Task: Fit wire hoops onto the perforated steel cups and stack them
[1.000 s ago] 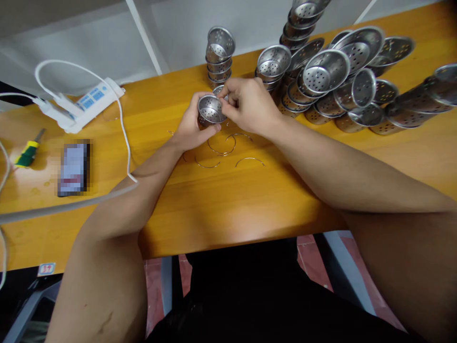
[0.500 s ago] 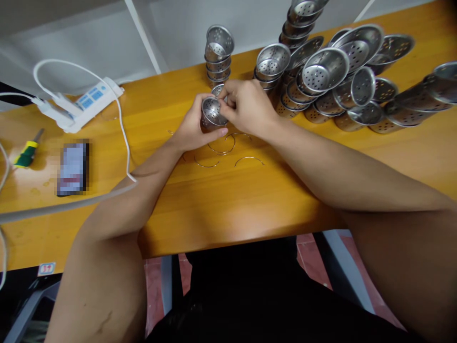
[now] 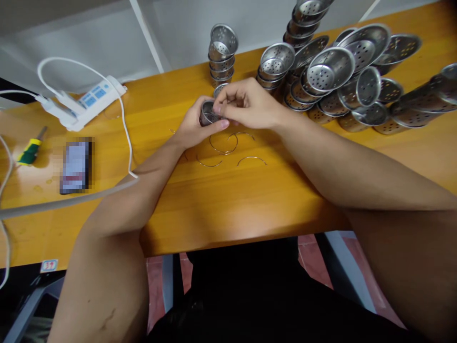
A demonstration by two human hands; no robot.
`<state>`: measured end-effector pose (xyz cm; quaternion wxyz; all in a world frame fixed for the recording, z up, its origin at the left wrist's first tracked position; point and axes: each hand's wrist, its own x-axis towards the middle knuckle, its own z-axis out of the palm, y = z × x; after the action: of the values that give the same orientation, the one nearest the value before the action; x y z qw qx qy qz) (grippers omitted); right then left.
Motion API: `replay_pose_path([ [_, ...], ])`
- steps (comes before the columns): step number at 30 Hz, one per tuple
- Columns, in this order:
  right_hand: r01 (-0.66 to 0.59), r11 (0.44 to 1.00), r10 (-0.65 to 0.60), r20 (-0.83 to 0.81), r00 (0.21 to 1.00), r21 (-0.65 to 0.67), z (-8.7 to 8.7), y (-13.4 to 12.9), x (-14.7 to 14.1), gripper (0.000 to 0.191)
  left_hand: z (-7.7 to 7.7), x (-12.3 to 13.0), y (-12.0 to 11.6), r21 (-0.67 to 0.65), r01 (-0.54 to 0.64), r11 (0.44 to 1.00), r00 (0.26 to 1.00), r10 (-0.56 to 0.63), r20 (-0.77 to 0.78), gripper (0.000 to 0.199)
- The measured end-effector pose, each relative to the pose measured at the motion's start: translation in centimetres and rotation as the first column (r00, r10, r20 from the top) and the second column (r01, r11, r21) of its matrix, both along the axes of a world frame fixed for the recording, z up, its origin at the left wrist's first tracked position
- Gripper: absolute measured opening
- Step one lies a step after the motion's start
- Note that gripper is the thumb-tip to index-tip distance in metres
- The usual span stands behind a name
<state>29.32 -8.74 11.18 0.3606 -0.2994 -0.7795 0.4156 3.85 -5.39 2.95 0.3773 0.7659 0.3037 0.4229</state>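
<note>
In the head view, the small sticker with a blue border point(image 3: 49, 266) on the near left edge of the yellow-brown wooden table point(image 3: 221, 205) carries handwriting that looks like "39"; the writing on the white power strip with blue panels point(image 3: 98, 102), far left, is too small to read, and the dark-edged phone point(image 3: 75, 166) is pixelated. The table's near edge runs just in front of the person's dark clothing, with bare wood between it and the thin curved metal wires point(image 3: 223, 143). Bare wood also lies between the phone and the left forearm, crossed by a white cable point(image 3: 124, 128). The small round perforated silver metal cup point(image 3: 207, 113) is near the middle of the table, its open mouth tilted up toward the camera, its long axis roughly upright. The left hand point(image 3: 194, 125) grasps it around the side; the right hand point(image 3: 246, 105) has bent fingers at its rim, and whether they pinch anything cannot be told. Beyond and to the right stand nested stacks of perforated silver metal cups point(image 3: 330, 71).
</note>
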Motion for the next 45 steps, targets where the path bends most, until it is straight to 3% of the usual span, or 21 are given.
replay_pose_path([
  [3,-0.144,0.984,0.141,-0.042,0.989,-0.101,0.3,0.5,0.7,0.075,0.2,0.0,0.0,-0.074,0.036,0.997,0.999,-0.035,0.019,0.102],
  [7,-0.183,0.971,0.172,-0.079,0.982,-0.154,0.1,0.8,0.7,0.084,0.0,-0.3,0.1,-0.099,0.057,0.993,0.998,-0.056,0.014,0.099],
  [15,-0.084,0.987,0.07,-0.104,0.992,-0.139,-1.2,1.2,0.1,0.084,-1.2,-1.0,1.5,-0.033,0.058,0.998,0.997,-0.06,-0.042,0.114],
  [23,-0.06,0.988,0.047,-0.091,0.995,-0.144,-1.8,1.7,-0.1,0.087,-0.8,-1.4,1.4,-0.015,0.033,0.999,0.998,-0.034,-0.061,0.094],
  [30,-0.04,0.991,0.03,-0.077,0.997,-0.13,-1.9,1.4,-0.2,0.087,-1.2,-1.4,2.0,0.02,0.034,0.999,0.998,-0.033,-0.055,0.095],
  [38,-0.035,0.995,0.027,-0.096,0.995,-0.089,-1.9,1.1,-0.4,0.087,-0.6,-1.3,1.3,0.014,0.007,1.0,0.997,-0.006,-0.075,0.09],
  [45,-0.041,0.995,0.034,-0.08,0.996,-0.096,-1.8,1.1,-0.2,0.089,-0.6,-1.6,1.4,-0.012,0.055,0.998,0.997,-0.056,-0.052,0.085],
])
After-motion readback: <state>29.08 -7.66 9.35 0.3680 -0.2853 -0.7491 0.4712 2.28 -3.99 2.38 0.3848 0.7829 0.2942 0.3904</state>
